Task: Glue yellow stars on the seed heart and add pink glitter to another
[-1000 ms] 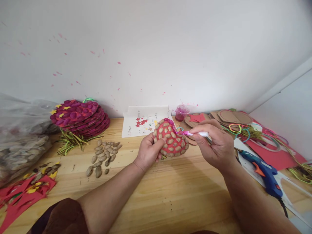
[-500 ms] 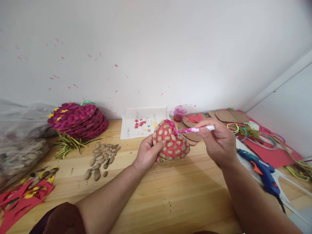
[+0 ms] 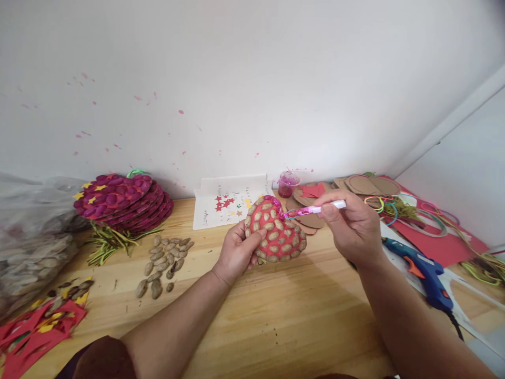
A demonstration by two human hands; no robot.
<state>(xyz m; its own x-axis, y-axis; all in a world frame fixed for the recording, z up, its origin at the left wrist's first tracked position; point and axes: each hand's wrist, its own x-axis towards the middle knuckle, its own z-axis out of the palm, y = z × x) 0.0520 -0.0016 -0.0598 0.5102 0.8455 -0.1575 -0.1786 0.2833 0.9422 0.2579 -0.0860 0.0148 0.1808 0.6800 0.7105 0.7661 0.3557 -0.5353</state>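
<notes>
My left hand is closed on a red heart-shaped piece covered with tan peanut shells, holding it tilted above the wooden table. My right hand pinches a white-handled brush whose pink, paint-wet tip touches the heart's upper edge, where a strip is painted magenta. A small cup of pink paint stands at the wall just behind the heart.
A stack of magenta-painted hearts lies at the back left, with loose peanut shells beside it and a plastic bag of shells at far left. A blue glue gun, cardboard cut-outs and coloured loops lie at the right.
The brush rose from low on the heart's right edge to its top edge. The view shifted slightly, and both hands keep their grips.
</notes>
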